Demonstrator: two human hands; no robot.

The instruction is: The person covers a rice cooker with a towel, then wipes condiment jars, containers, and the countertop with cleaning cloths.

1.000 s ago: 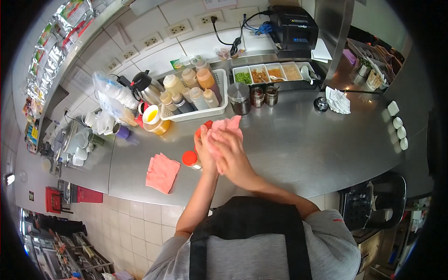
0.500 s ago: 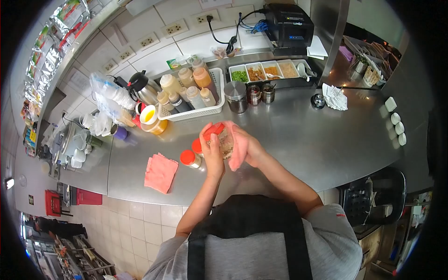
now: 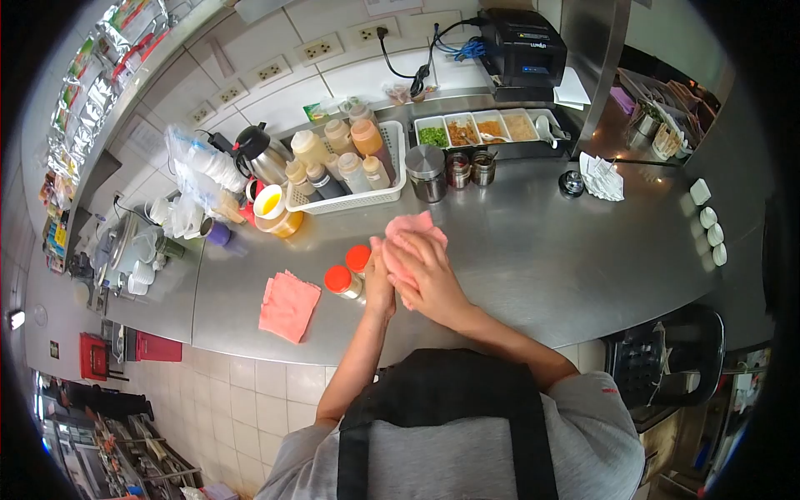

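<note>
A pink cloth [image 3: 410,227] is pressed under my right hand [image 3: 435,282], whose fingers curl over it. Close against it, my left hand [image 3: 380,282] is closed around a red-lidded jar that the cloth and my fingers now hide; half a second ago it showed in that hand. Just left of my left hand stand two clear jars with red lids, the nearer jar [image 3: 342,282] and the farther jar [image 3: 358,258], partly covered by my fingers. A folded pink cloth [image 3: 289,306] lies flat on the steel counter to their left.
Behind my hands, a white basket [image 3: 354,200] holds several squeeze bottles. Right of it stand a steel canister [image 3: 427,177], two small jars and a topping tray [image 3: 479,143]. A bowl of yellow liquid [image 3: 268,202] sits left. The counter's front edge [image 3: 250,358] runs before me.
My right hand has swung over the jar with the cloth, so the jar and its red lid are now covered. Both hands have come closer together. The standing jars have not moved.
</note>
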